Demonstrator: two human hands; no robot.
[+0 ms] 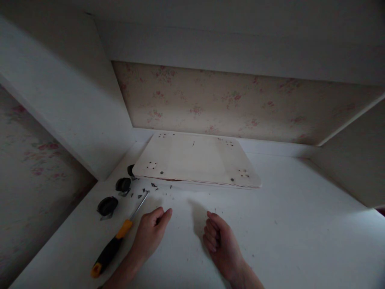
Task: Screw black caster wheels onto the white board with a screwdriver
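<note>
My left hand [152, 230] is curled into a loose fist just right of a screwdriver [112, 249], with nothing visible in it. The screwdriver has a black and yellow handle, and its steel shaft points away toward several small dark screws [153, 185]. My right hand [221, 245] is also closed, fingers folded in, over the white surface; no object shows in it. Beyond both hands lies a flat white board [195, 160] with rounded corners, groups of small holes near its corners and a chipped front edge. Neither hand touches the board.
Left of the screws sit black caster wheels [107, 206], one partly behind the board's corner. Small crumbs dot the white tabletop [300, 224]. A white upright panel [69, 92] stands at the left, flowered wallpaper [210, 102] at the back, and a white overhang [240, 52] above.
</note>
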